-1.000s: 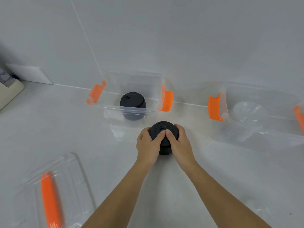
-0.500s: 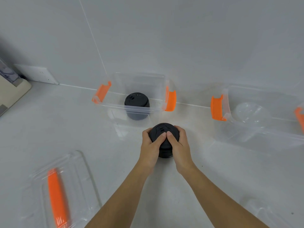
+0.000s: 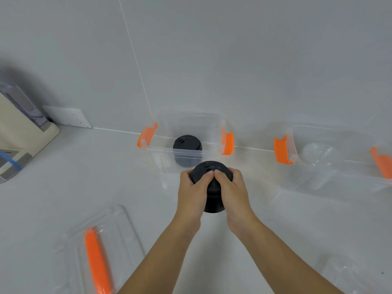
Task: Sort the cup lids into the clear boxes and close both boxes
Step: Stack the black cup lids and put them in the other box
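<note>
A stack of black cup lids (image 3: pixel 212 200) stands on the white counter in front of me. My left hand (image 3: pixel 192 194) and my right hand (image 3: pixel 232 192) both grip the top of the stack, thumbs pressed on the uppermost lid. Behind it sits an open clear box (image 3: pixel 161 148) with orange latches, holding another stack of black lids (image 3: pixel 186 149). To the right, a second open clear box (image 3: pixel 301 177) holds clear dome lids (image 3: pixel 317 153).
A clear box cover with an orange handle (image 3: pixel 96 257) lies at the near left. Another clear cover (image 3: pixel 347 274) lies at the near right. A beige appliance (image 3: pixel 19 132) and a wall socket (image 3: pixel 70 117) are at the far left. A wall runs behind the boxes.
The view has shifted slightly, so everything sits a bit further right. Both hands stay clamped on the black lid stack, which stays on the counter.
</note>
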Available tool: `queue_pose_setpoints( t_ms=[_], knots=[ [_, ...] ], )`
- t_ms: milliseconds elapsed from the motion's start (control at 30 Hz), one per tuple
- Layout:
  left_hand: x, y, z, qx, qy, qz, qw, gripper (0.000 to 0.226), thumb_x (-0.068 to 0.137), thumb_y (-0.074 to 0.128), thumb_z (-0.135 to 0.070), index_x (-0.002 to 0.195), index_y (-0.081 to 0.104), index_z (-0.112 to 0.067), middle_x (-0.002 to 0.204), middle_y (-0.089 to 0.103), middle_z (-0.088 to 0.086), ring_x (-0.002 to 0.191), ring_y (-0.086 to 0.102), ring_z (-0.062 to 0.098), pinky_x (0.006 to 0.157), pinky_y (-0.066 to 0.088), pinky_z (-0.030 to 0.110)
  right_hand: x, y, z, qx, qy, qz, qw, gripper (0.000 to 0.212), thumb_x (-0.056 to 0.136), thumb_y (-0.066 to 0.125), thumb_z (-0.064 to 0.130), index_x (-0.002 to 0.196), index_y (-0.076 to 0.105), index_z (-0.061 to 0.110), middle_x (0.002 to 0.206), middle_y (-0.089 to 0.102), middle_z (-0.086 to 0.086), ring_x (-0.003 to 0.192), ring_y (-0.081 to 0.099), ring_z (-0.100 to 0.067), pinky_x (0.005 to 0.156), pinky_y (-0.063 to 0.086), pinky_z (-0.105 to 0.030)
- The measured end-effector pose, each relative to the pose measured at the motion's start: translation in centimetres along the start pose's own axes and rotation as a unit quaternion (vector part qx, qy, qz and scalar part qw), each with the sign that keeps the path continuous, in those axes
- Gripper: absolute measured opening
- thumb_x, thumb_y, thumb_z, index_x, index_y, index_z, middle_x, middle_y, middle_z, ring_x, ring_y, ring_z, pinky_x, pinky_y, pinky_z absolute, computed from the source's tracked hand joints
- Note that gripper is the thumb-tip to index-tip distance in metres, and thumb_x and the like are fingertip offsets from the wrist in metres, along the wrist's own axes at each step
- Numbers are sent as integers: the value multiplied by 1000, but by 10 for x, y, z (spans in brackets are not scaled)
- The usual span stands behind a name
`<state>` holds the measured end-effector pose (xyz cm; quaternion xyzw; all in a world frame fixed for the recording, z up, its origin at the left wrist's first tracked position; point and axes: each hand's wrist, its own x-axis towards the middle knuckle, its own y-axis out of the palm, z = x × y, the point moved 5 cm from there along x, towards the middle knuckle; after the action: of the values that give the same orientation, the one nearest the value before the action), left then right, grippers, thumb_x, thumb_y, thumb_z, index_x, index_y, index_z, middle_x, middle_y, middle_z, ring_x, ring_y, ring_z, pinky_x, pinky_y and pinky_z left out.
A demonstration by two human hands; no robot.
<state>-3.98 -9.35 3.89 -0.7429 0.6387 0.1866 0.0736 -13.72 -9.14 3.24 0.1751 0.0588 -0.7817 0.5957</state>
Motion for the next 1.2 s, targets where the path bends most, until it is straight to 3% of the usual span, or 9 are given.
queue_pose_setpoints(
  t_ms=[200, 400, 533, 667, 767, 900, 1033, 1200],
  knots=[
    [7, -18, -68, 20, 89, 29, 995, 30, 86, 63, -27, 112, 50, -19, 99, 61, -7, 85, 60, 3, 63, 45, 18, -5, 40, 55, 19, -69, 15, 997, 17, 90, 53, 24, 107, 51, 22, 103, 61, 5, 90, 59, -5, 70, 47, -23],
    [31, -30, -140, 50, 188, 61, 979, 31, 88, 62, -27, 114, 47, -18, 94, 57, -12, 80, 57, -3, 47, 43, 1, 8, 82, 115, 12, -174, 6, 985, 20, 92, 52, 25, 111, 48, 21, 98, 57, 12, 89, 57, 0, 70, 45, -18],
    [51, -31, -174, 77, 230, 78, 967, 31, 88, 62, -28, 114, 47, -19, 96, 57, -14, 83, 57, -5, 54, 45, 1, 24, 99, 143, -2, -222, 0, 975, 18, 93, 51, 26, 110, 47, 21, 100, 56, 12, 91, 56, 1, 72, 44, -17],
    [76, -26, -188, 115, 243, 94, 959, 33, 89, 60, -32, 116, 47, -18, 97, 56, -15, 86, 56, -6, 67, 45, 11, 47, 106, 153, -28, -240, -3, 970, 18, 94, 49, 27, 111, 46, 21, 98, 54, 15, 90, 54, 4, 71, 43, -15],
    [100, -23, -181, 142, 225, 96, 959, 37, 89, 58, -33, 119, 46, -15, 100, 56, -12, 89, 56, -2, 70, 44, 14, 70, 106, 145, -75, -227, -11, 971, 20, 95, 48, 29, 112, 45, 20, 95, 53, 16, 87, 53, 3, 71, 42, -15],
    [131, -25, -154, 180, 153, 105, 966, 39, 90, 57, -34, 121, 45, -12, 100, 56, -7, 84, 55, -1, 64, 42, 16, 101, 104, 117, -136, -179, -7, 974, 25, 95, 46, 32, 114, 46, 16, 94, 54, 10, 83, 53, 1, 66, 42, -17],
    [155, -27, -130, 198, 83, 102, 971, 36, 91, 56, -35, 117, 44, -13, 91, 55, -11, 79, 52, -2, 61, 40, 16, 122, 103, 93, -178, -118, 13, 977, 35, 95, 43, 36, 119, 46, 11, 107, 58, -1, 94, 57, -15, 67, 43, -23],
    [171, -28, -108, 232, 27, 93, 968, 45, 89, 58, -37, 122, 45, -10, 113, 59, 4, 97, 57, 18, 69, 46, 25, 137, 99, 74, -224, -76, 29, 971, 24, 96, 41, 36, 107, 42, 15, 109, 56, -3, 98, 54, -20, 78, 39, -29]
  ],
)
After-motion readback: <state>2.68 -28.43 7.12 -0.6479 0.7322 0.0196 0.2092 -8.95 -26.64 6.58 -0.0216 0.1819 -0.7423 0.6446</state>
